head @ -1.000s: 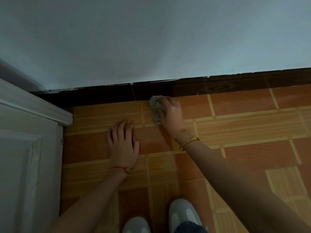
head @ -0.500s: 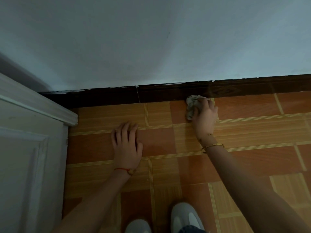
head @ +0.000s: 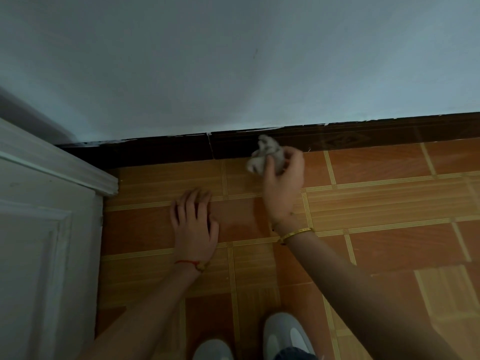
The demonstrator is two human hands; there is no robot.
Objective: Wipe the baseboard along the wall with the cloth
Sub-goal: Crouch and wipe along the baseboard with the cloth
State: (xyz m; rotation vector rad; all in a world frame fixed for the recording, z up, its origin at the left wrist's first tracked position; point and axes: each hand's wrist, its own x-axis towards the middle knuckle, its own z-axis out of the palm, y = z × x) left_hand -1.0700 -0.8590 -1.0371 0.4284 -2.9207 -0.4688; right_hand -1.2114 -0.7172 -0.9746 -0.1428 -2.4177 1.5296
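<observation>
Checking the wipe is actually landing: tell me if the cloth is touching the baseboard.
Cannot tell. In the head view the cloth, held in the right hand, overlaps the baseboard, but this angle shows neither contact nor gap plainly.

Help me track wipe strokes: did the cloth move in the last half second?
Yes. The cloth slid left along the baseboard, back toward its seam.
</observation>
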